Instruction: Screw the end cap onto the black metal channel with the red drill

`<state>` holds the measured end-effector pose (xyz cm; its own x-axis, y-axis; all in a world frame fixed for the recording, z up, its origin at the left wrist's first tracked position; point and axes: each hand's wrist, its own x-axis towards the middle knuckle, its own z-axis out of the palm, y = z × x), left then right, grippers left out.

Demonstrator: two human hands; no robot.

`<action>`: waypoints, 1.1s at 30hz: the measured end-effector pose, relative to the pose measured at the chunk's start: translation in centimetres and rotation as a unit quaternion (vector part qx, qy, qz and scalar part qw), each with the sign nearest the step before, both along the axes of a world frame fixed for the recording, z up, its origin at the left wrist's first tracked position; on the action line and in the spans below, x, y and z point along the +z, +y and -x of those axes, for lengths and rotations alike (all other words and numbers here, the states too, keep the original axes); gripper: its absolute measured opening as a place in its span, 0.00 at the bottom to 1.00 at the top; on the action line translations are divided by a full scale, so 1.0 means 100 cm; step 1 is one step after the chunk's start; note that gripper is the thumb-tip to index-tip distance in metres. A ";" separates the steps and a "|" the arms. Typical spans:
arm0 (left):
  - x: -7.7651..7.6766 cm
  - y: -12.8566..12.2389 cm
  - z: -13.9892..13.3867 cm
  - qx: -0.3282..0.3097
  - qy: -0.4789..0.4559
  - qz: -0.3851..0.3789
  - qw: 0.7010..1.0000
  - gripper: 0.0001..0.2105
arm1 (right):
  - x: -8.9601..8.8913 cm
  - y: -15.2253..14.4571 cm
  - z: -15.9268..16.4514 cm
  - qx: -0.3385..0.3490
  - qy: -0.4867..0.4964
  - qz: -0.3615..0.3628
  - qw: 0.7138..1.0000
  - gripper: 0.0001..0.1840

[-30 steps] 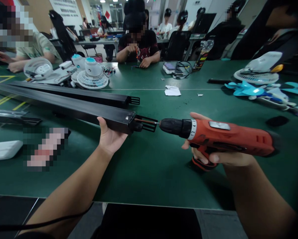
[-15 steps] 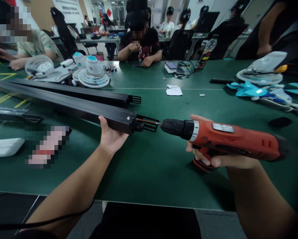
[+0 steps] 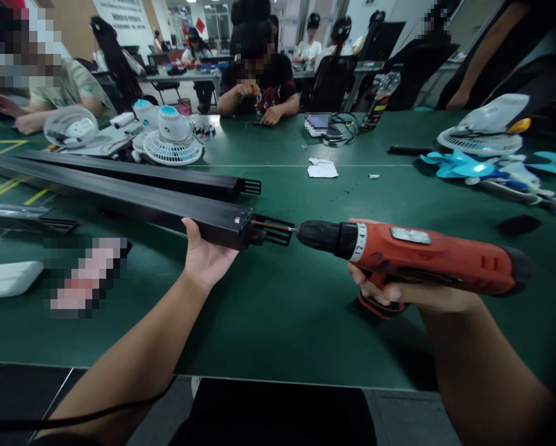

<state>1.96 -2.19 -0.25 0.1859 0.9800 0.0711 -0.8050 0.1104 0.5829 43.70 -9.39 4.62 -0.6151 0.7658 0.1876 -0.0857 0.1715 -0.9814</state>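
My left hand [image 3: 209, 255] is closed under and around the near end of a long black rectangular bar [image 3: 176, 214], thumb up along its side. From that end sticks out a slotted black bracket [image 3: 278, 230]. In my right hand [image 3: 389, 293] is a red and black cordless drill [image 3: 436, 255], lying level and pointing left. A long thin bit [image 3: 273, 225] runs from its chuck along the bracket to the bar's end face. Where the tip sits, I cannot tell. Behind the held bar lies a second black bar [image 3: 189, 178] with a similar bracket.
Fan parts [image 3: 171, 139] stand at the back left; blue fan blades [image 3: 459, 166] and a white fan [image 3: 486, 133] lie right. A paper scrap [image 3: 322, 168], a bottle [image 3: 381, 102] and a white casing [image 3: 8, 279] are on the green table [image 3: 278, 334]. Co-workers sit opposite and at left.
The whole view has shifted very slightly. Both hands keep their hold, and the drill stays lined up with the bar's end.
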 end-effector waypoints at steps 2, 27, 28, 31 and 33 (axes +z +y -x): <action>-0.001 0.001 0.002 -0.011 -0.002 0.003 1.000 0.50 | 0.001 0.001 0.002 0.008 0.020 -0.009 1.000 0.18; -0.003 0.002 -0.001 0.025 0.017 0.016 0.999 0.53 | 0.000 0.001 -0.002 0.025 -0.011 -0.017 1.000 0.16; -0.004 0.002 0.000 0.017 0.012 0.015 1.000 0.52 | 0.001 0.001 -0.001 0.028 -0.012 -0.014 0.999 0.15; -0.005 0.003 0.002 0.000 0.001 0.011 1.000 0.51 | 0.007 0.000 0.002 0.036 -0.007 -0.002 0.999 0.15; -0.005 0.003 0.003 0.001 -0.003 0.006 1.000 0.50 | 0.009 0.001 0.004 0.036 -0.001 0.003 0.999 0.15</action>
